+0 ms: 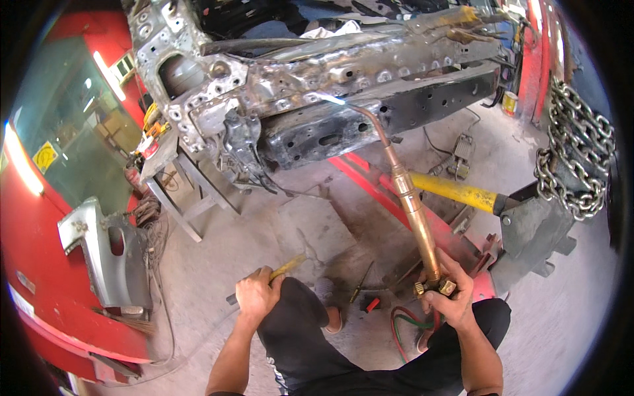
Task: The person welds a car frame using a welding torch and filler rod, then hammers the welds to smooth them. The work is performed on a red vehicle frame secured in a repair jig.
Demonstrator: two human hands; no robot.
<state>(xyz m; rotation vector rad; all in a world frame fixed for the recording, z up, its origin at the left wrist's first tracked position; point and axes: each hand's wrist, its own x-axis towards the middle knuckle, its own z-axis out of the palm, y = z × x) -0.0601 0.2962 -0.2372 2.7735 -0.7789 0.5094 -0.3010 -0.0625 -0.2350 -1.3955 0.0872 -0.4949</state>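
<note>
My right hand [452, 290] is closed round the valve end of a brass gas torch [415, 221]. Its bent copper neck points up and to the left, and a bright white-blue flame [333, 99] burns at the tip, by the bare metal car frame rail [317, 76]. Red and green hoses [404, 319] hang below that hand. Over my left knee, my left hand [257, 292] is closed on a slim tool with a yellow end [288, 265] and a dark end; its kind is hidden by the fingers.
A dark perforated beam [396, 113] lies below the rail. Red and yellow frame-pulling arms [456, 191] stretch toward a heavy chain [574, 152] at right. At left are a metal stand [191, 188] and a silver body panel [99, 244]. A screwdriver [360, 282] lies on the floor.
</note>
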